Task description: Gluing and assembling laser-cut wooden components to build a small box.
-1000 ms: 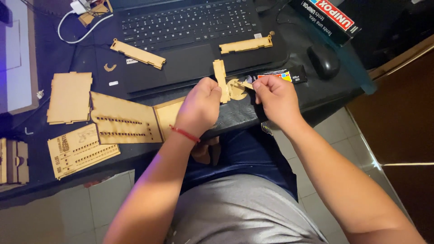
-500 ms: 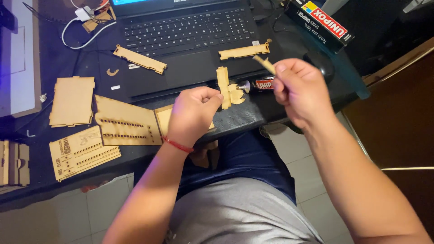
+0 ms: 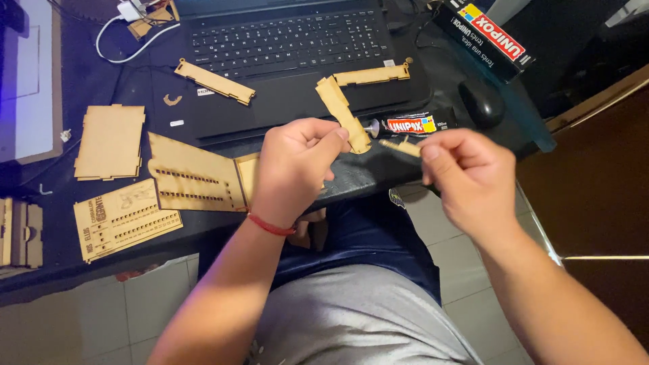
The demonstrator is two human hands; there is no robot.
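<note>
My left hand (image 3: pixel 292 169) holds a long flat wooden strip (image 3: pixel 341 108) upright by its lower end, lifted above the desk's front edge. My right hand (image 3: pixel 465 174) pinches a small thin wooden piece (image 3: pixel 400 145) whose tip points left at the strip's lower end, a short gap away. A black glue tube (image 3: pixel 405 126) with a silver nozzle lies on the desk just behind both pieces. A red band circles my left wrist.
A black laptop (image 3: pixel 284 47) sits behind, with two wooden strips (image 3: pixel 215 81) (image 3: pixel 372 74) on its palm rest. Flat laser-cut wooden panels (image 3: pixel 193 177) (image 3: pixel 110 140) (image 3: pixel 125 217) lie left. A black mouse (image 3: pixel 481 103) and a glue box (image 3: pixel 483 34) are at right.
My left hand lifted the long strip off the desk and raised it. My right hand came back down with the small piece, from beside the mouse to beside the strip.
</note>
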